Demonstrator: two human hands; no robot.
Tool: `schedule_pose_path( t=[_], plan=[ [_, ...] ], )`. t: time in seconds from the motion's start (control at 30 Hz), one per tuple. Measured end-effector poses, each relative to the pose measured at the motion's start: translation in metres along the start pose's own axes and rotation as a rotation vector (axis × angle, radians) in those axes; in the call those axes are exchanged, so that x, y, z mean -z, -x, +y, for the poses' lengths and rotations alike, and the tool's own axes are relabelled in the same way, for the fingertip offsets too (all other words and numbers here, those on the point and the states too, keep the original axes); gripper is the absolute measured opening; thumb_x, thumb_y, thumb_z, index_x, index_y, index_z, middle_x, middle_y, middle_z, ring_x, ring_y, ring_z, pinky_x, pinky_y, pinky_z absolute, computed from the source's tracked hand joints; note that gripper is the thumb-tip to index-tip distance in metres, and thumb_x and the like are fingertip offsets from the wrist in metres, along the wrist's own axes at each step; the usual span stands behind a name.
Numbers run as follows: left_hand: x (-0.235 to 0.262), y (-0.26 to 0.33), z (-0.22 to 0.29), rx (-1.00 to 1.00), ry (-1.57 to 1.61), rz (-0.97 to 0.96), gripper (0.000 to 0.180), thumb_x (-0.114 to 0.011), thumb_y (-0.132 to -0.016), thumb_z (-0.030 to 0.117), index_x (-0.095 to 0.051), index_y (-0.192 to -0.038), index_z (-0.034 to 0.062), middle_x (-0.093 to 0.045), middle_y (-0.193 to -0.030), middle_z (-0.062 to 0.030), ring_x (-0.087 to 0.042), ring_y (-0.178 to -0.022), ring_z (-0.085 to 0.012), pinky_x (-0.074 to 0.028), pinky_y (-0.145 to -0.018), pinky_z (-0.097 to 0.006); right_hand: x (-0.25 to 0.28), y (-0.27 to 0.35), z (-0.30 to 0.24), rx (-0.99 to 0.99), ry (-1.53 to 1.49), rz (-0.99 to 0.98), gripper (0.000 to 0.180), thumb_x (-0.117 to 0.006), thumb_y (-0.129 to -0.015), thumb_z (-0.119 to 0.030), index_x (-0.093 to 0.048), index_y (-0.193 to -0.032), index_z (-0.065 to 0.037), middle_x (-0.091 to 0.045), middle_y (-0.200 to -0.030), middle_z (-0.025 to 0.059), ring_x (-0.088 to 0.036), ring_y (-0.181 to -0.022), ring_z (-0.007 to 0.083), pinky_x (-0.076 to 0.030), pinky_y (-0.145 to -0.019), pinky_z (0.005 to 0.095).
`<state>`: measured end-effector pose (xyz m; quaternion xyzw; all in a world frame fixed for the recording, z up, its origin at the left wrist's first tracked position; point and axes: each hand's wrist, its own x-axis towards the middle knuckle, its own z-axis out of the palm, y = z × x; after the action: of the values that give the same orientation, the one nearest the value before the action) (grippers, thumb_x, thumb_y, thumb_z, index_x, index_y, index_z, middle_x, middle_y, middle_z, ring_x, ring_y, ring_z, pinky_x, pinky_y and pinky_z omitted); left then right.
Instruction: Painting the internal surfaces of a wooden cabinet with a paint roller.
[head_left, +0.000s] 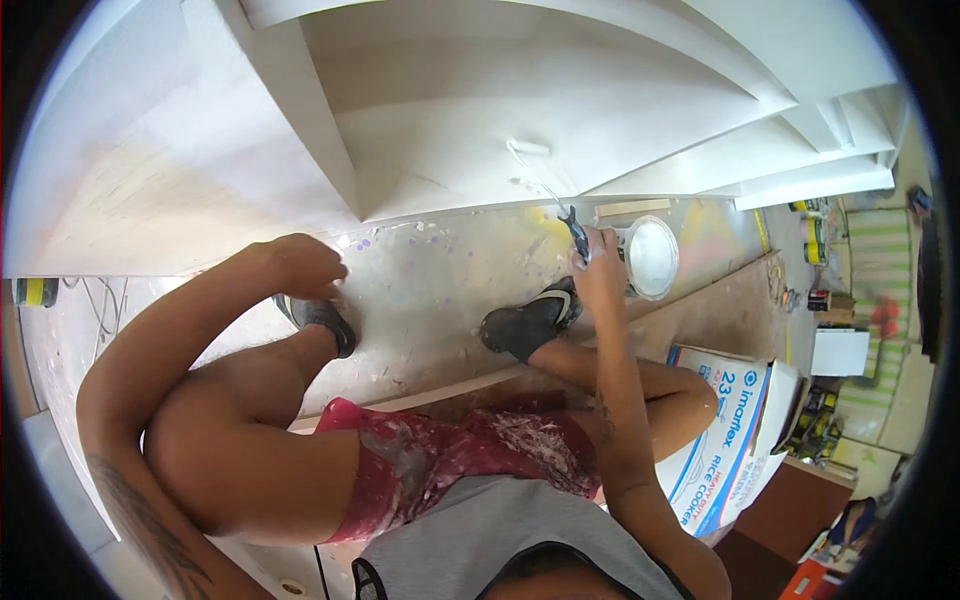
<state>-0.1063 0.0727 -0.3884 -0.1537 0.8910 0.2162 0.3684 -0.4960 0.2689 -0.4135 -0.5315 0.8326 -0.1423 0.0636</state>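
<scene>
My right hand (600, 262) is wrapped round the dark handle of a small paint roller (576, 236). The roller's thin metal frame reaches up to a white sleeve, which lies against the white-painted inner panel (430, 120) of a cabinet. Wet-looking white marks show just below the sleeve. Close beside my right hand stands a round bucket of white paint (653, 258). My left hand (300, 266) hangs above my left foot, near the cabinet's lower edge, its fingers loosely curled with nothing seen in them.
A white and blue cardboard box (725, 440) stands by my right knee. A wooden strip (632, 208) lies behind the bucket. The floor (420, 300) between my feet is paint-spotted. Several cans (815, 240) stand far right; cables (108, 310) lie at the left.
</scene>
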Motion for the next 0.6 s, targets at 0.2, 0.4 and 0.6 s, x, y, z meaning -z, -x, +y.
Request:
schedule_pose_path(
  t=[0.2, 0.4, 0.6],
  plan=[
    [-0.053, 0.018, -0.028, 0.055, 0.156, -0.021, 0.034, -0.061, -0.089, 0.033, -0.067, -0.110, 0.0073, -0.068, -0.109, -0.0153, -0.065, -0.104, -0.0325, -0.051, -0.087, -0.045, -0.031, -0.003, 0.005, 0.040, 0.237, -0.083, 0.041, -0.056, -0.092, -0.013, -0.050, -0.131, -0.004, -0.054, -0.122, 0.0200, -0.063, -0.095, 0.0419, -0.053, -0.075, 0.0507],
    [-0.092, 0.015, -0.034, 0.033, 0.067, -0.172, 0.030, -0.065, -0.086, 0.027, -0.064, -0.112, 0.0108, -0.065, -0.109, -0.0134, -0.063, -0.103, -0.0339, -0.051, -0.087, -0.047, -0.105, -0.156, -0.006, 0.025, 0.094, -0.120, 0.040, -0.052, -0.094, -0.018, -0.049, -0.130, 0.001, -0.062, -0.108, 0.0268, -0.062, -0.098, 0.0453, -0.050, -0.083, 0.0531],
    [-0.100, 0.016, -0.033, 0.030, 0.137, -0.228, 0.033, -0.066, -0.085, 0.017, -0.064, -0.117, 0.0113, -0.064, -0.114, -0.0126, -0.062, -0.108, -0.0325, -0.050, -0.090, -0.045, -0.127, -0.247, -0.020, -0.024, -0.049, -0.220, 0.039, -0.054, -0.094, -0.023, -0.052, -0.128, -0.004, -0.067, -0.102, 0.0260, -0.063, -0.096, 0.0439, -0.049, -0.085, 0.0536]
  ],
)
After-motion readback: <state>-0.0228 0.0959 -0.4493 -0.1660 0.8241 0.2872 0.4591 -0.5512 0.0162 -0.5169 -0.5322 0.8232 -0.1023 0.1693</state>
